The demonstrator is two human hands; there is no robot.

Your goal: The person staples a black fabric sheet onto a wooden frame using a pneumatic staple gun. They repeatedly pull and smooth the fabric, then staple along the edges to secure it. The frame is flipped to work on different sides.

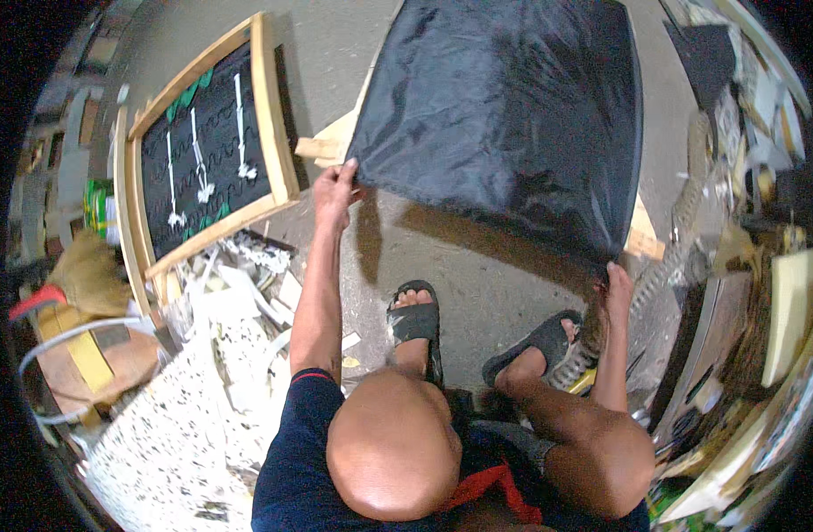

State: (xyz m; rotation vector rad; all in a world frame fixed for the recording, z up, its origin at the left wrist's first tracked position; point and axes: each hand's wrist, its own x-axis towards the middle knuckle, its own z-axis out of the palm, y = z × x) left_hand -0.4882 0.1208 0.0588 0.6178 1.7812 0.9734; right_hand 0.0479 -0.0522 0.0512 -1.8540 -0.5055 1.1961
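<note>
A sheet of shiny black fabric [504,115] spreads out in front of me, wrinkled across its surface. My left hand [335,191] pinches its near left corner between thumb and fingers. At the near right corner, my right hand [616,293] is closed on the cloth, its fingertips partly hidden. Pale wood ends [322,149] stick out from under the left side, and another wooden end [646,244] shows at the right. The fabric hides whatever else lies beneath it. Its near edge hangs between my hands over a shadowed strip of floor.
A wooden frame [278,133] with black backing, wavy springs and white cords leans at the left. White foam scraps [193,399] heap below it. A coiled ribbed hose [681,213] runs along the right, beside stacked boards [717,337]. My sandalled feet [413,319] rest on grey concrete.
</note>
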